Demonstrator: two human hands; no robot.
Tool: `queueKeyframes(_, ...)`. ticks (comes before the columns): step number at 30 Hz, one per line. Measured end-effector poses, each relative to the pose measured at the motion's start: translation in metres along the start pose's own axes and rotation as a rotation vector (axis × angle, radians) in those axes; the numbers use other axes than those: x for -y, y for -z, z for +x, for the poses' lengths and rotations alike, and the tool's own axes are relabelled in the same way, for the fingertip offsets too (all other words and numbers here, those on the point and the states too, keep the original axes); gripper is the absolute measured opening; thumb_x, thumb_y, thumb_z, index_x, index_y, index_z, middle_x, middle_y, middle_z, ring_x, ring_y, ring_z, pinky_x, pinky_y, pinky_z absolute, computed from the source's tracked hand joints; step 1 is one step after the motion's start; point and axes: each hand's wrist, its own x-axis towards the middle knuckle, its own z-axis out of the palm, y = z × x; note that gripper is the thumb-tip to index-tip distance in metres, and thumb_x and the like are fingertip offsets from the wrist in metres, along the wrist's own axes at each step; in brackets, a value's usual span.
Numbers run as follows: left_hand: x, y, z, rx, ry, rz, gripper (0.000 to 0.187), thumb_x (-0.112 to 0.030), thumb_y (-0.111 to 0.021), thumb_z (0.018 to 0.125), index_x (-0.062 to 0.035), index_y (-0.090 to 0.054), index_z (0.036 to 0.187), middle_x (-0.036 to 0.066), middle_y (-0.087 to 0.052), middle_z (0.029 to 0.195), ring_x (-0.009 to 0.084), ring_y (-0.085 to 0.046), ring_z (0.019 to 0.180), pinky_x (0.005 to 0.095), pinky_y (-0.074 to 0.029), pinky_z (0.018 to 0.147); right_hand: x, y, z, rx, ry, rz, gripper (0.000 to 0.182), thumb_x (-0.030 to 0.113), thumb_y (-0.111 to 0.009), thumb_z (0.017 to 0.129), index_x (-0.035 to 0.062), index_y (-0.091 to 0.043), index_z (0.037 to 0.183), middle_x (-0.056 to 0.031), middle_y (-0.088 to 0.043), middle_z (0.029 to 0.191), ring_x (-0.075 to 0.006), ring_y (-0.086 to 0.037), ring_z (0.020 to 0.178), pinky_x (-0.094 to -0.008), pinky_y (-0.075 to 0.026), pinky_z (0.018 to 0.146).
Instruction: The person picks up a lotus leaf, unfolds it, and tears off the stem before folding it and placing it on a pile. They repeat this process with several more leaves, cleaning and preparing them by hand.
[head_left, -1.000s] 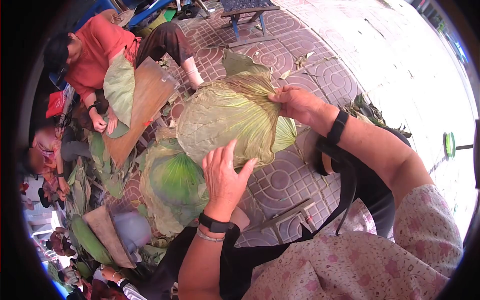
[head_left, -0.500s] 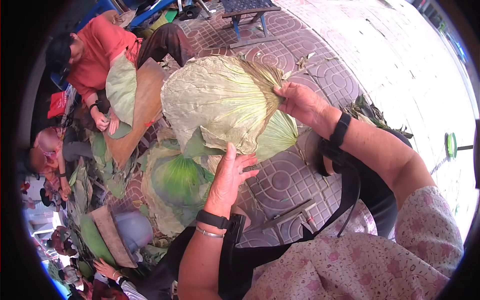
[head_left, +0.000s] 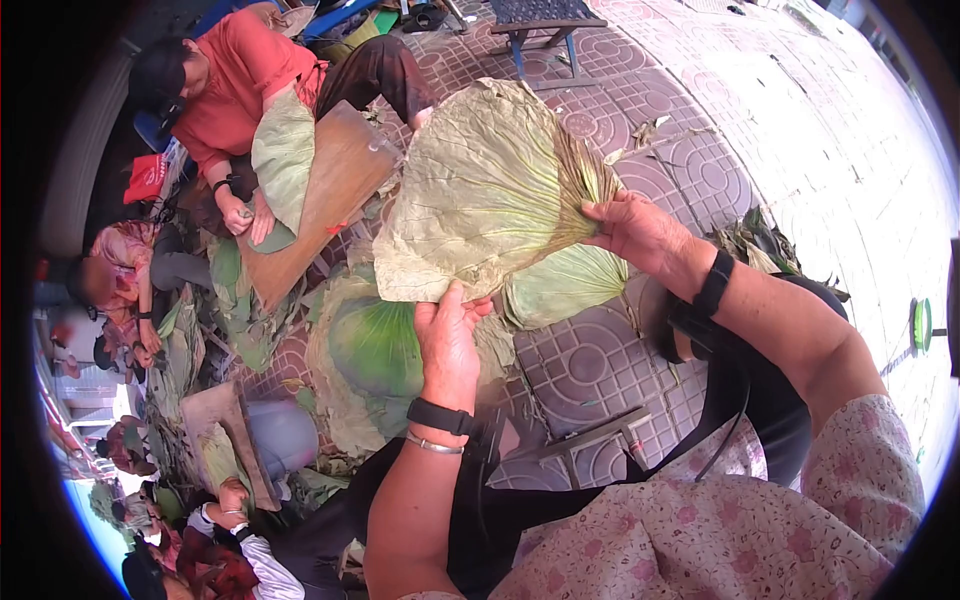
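A large dried, pale green leaf [head_left: 480, 190] is spread out between my hands. My right hand [head_left: 640, 232] pinches its gathered, brownish stem end on the right. At the leaf's lower left edge, my left hand [head_left: 450, 335] has its thumb on top and its fingers partly hidden behind, closed on the edge. Beneath lies a lighter green folded leaf [head_left: 568, 285] on the right. A greener round leaf [head_left: 375, 345] rests on a pile of leaves beyond my left hand.
A person in a red top [head_left: 245, 60] holds a leaf by a brown board [head_left: 335, 190] at upper left. Other people sit at left and lower left near another board [head_left: 225, 410]. A stool [head_left: 550, 25] stands at the top; dark leaves [head_left: 765, 245] lie at right.
My left hand has gone from open fingers below the leaf to gripping its lower edge. The leaf's lower fold is now spread flatter. The whole view has shifted slightly.
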Motion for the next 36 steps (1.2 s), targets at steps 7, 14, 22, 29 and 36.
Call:
queueKeyframes(7, -0.029, 0.011, 0.017, 0.068, 0.0, -0.166, 0.027, -0.012, -0.066, 0.096, -0.0047, -0.06, 0.121, 0.01, -0.068, 0.113, 0.0186, -0.066, 0.091, 0.033, -0.054, 0.075, -0.001, 0.008, 0.004, -0.022, 0.073, -0.005, 0.028, 0.006, -0.062, 0.097, -0.0014, -0.059, 0.123, -0.0108, -0.068, 0.117, -0.0218, -0.067, 0.108, -0.0359, -0.054, 0.1)
queueKeyframes(14, -0.041, 0.014, 0.017, 0.334, 0.028, -0.315, 0.041, -0.011, -0.066, 0.093, -0.0063, -0.055, 0.132, 0.008, -0.061, 0.13, 0.0216, -0.058, 0.115, 0.0374, -0.051, 0.089, 0.002, 0.015, 0.008, -0.034, 0.057, 0.005, 0.022, 0.008, -0.063, 0.097, 0.0019, -0.061, 0.118, -0.0059, -0.069, 0.113, -0.0182, -0.066, 0.107, -0.0348, -0.052, 0.101)
queueKeyframes(22, -0.052, 0.0, 0.004, 0.364, -0.04, -0.332, 0.059, -0.009, -0.065, 0.088, -0.0077, -0.045, 0.144, 0.01, -0.053, 0.142, 0.0252, -0.051, 0.129, 0.0417, -0.046, 0.101, 0.007, 0.026, 0.014, -0.112, 0.072, -0.029, 0.016, 0.008, -0.062, 0.098, 0.0026, -0.061, 0.113, -0.0065, -0.069, 0.109, -0.0165, -0.067, 0.1, -0.0297, -0.057, 0.089)
queueKeyframes(29, -0.044, 0.007, 0.008, 0.288, -0.044, -0.216, 0.051, -0.01, -0.064, 0.089, -0.0072, -0.051, 0.139, 0.01, -0.058, 0.135, 0.0243, -0.058, 0.12, 0.0414, -0.05, 0.094, 0.011, 0.015, 0.008, -0.135, 0.079, 0.015, 0.015, 0.008, -0.06, 0.099, 0.001, -0.061, 0.112, -0.0061, -0.068, 0.106, -0.0165, -0.068, 0.095, -0.0294, -0.058, 0.084)
queueKeyframes(36, -0.039, -0.003, 0.004, 0.269, -0.159, -0.048, 0.047, -0.01, -0.062, 0.091, -0.0049, -0.052, 0.137, 0.01, -0.059, 0.133, 0.0238, -0.059, 0.119, 0.0383, -0.052, 0.093, 0.014, 0.02, 0.009, -0.151, 0.1, -0.015, 0.017, 0.005, -0.057, 0.099, -0.0044, -0.061, 0.113, -0.0107, -0.067, 0.108, -0.021, -0.068, 0.097, -0.0325, -0.058, 0.085)
